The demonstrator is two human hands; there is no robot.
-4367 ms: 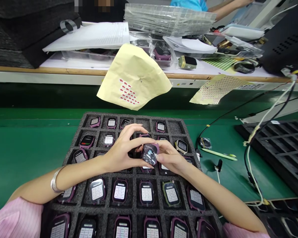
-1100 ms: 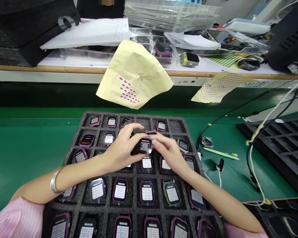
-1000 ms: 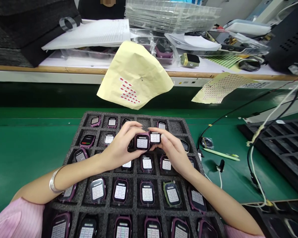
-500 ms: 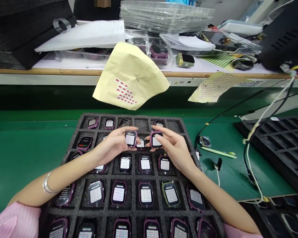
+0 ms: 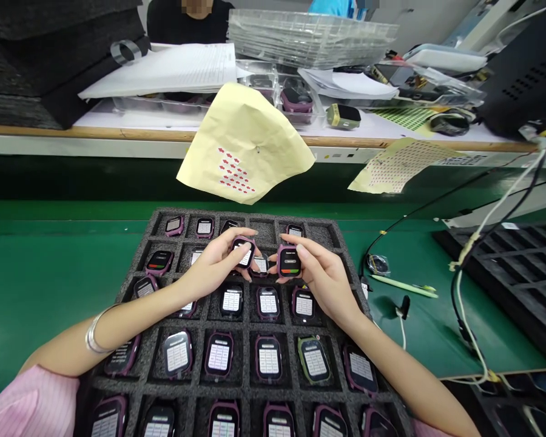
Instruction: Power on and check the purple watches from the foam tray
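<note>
Closed around a purple smartwatch (image 5: 244,255), my left hand (image 5: 221,255) has its thumb on the screen, which shows a white grid. My right hand (image 5: 318,264) grips a second purple smartwatch (image 5: 289,261) by its edges; that screen is dark with a red and green bar. Both watches are held above a grey foam tray (image 5: 200,328) divided into compartments. Most of its compartments hold smartwatches, mainly purple, many with white grids lit. One green smartwatch (image 5: 313,359) lies to the right of the middle. Another watch (image 5: 260,264) is partly visible between my hands.
Yellow sticker sheets (image 5: 246,145) with red arrows hang from the shelf edge (image 5: 131,138). On the right lie a green pen (image 5: 404,286), cables (image 5: 464,267) and another black tray (image 5: 509,261). Clear plastic trays (image 5: 309,36) are stacked on the shelf. A person (image 5: 186,24) sits behind it.
The right watch's screen has gone from a white grid to a dark page with a red and green bar. My left thumb has moved onto its watch's screen; my right thumb has drawn back.
</note>
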